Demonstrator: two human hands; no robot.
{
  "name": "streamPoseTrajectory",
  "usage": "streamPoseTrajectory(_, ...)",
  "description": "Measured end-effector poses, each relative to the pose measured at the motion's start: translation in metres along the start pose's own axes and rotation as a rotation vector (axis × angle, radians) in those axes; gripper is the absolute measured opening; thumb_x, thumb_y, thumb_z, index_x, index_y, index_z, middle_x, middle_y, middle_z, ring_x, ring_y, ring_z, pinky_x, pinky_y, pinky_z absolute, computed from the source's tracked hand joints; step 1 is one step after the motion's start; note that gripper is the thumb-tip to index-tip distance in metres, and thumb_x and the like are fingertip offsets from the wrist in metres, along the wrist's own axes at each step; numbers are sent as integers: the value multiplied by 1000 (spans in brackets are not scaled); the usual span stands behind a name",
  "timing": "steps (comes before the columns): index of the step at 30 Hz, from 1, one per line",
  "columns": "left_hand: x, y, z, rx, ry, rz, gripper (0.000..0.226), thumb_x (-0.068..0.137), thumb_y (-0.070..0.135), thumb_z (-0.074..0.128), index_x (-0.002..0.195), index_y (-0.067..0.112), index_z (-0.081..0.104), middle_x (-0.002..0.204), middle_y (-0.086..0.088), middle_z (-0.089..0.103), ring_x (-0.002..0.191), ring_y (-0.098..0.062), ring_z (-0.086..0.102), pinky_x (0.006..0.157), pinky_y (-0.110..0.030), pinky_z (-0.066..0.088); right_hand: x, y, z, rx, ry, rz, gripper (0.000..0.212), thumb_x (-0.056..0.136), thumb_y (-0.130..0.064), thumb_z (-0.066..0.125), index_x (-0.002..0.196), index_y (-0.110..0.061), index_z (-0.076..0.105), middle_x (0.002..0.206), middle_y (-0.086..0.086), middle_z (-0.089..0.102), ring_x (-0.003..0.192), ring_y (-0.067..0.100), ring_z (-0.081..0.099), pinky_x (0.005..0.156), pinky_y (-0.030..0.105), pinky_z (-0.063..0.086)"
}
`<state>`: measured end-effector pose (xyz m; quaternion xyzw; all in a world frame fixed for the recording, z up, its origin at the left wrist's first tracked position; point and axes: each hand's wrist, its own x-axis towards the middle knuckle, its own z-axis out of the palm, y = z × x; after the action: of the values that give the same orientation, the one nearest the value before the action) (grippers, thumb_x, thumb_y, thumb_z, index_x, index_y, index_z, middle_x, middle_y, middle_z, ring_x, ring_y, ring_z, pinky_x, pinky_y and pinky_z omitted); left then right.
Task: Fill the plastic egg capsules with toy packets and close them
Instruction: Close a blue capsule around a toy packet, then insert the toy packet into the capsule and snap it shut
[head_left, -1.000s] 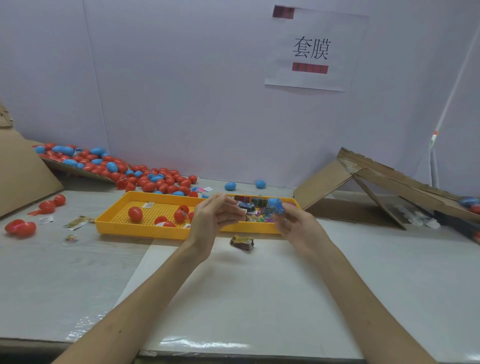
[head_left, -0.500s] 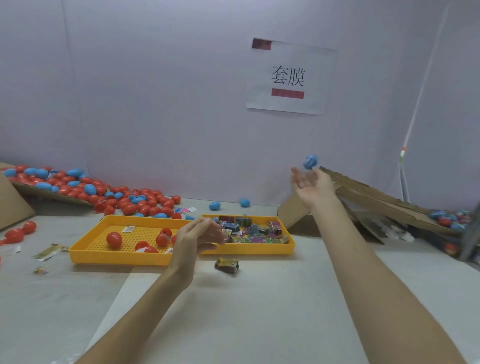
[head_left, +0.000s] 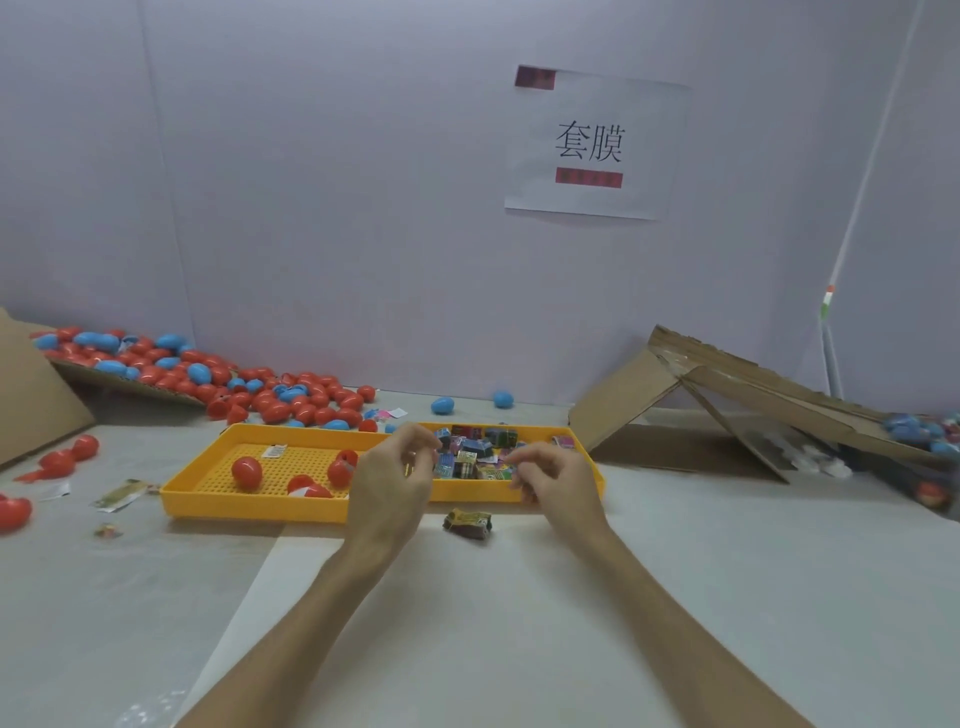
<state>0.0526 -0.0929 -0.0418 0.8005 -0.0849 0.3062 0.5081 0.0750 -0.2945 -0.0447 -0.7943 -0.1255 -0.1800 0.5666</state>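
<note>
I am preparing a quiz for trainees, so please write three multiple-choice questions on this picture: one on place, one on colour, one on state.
1. The lone packet lies: A in the tray; B on the table before the tray; C on the cardboard.
2. The tray is: A yellow; B green; C white.
3. The leftmost egg in the tray is: A closed; B in halves; C crushed.
Key: B, it lies outside the rim; A, its walls are yellow; A, its shell looks whole.
</note>
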Motion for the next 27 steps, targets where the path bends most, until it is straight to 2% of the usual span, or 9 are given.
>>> streamPoseTrajectory(3,7,-8,-5,273,18,-30,30,93,0,56,106,23,70,108,6,71,104,-15,60,94,-38,48,-13,2,10,-194,-178,-152,36,82,8,61,83,-24,78,79,-17,69,72,3,61,62,14,44)
streamPoseTrajectory(6,16,-18,-18,521,33,-137,39,87,2,59,113,29,69,123,4,66,116,-20,52,98,-45,35,-15,5,13,-276,-398,-191,45,73,11,55,99,-17,79,98,-14,63,88,6,61,70,9,43)
streamPoseTrajectory(8,22,-25,-30,615,61,-208,43,83,5,62,117,31,68,130,4,64,122,-22,50,100,-46,33,-13,11,13,-339,-426,-182,47,74,9,56,104,-18,79,102,-14,61,93,5,60,73,8,42)
streamPoseTrajectory(11,29,-36,-45,713,44,-326,42,86,15,67,124,33,65,132,1,63,127,-24,48,104,-48,32,-12,18,9,-359,-383,-170,35,80,1,67,101,-24,80,97,-16,65,89,2,61,75,9,42)
streamPoseTrajectory(14,30,-45,-49,720,-74,-420,27,95,27,64,120,33,67,121,1,68,119,-24,55,103,-47,33,-12,18,7,-345,-358,-174,22,82,-13,77,96,-29,80,90,-18,67,84,2,62,72,9,42)
streamPoseTrajectory(16,29,-47,-48,711,-115,-427,24,96,31,66,119,33,67,120,2,70,115,-22,59,103,-46,35,-13,14,9,-345,-351,-180,17,82,-15,79,94,-26,80,88,-18,67,81,1,61,70,10,42)
streamPoseTrajectory(19,29,-46,-48,686,-109,-421,27,93,24,72,118,32,67,120,1,69,112,-22,61,102,-46,47,-15,10,11,-346,-339,-182,14,84,-11,78,94,-21,80,87,-17,66,80,0,61,69,10,44)
streamPoseTrajectory(22,30,-46,-50,628,-96,-423,32,90,15,73,117,30,66,118,-1,70,105,-22,64,90,-45,57,-15,7,8,-336,-332,-185,15,84,-5,76,94,-16,81,87,-13,68,79,1,62,69,11,46)
streamPoseTrajectory(27,37,-50,-58,488,-54,-410,40,92,15,71,130,21,62,126,-7,67,102,-22,64,78,-33,56,-14,6,8,-334,-315,-197,16,84,-2,76,93,-13,81,86,-9,69,76,3,63,71,12,48)
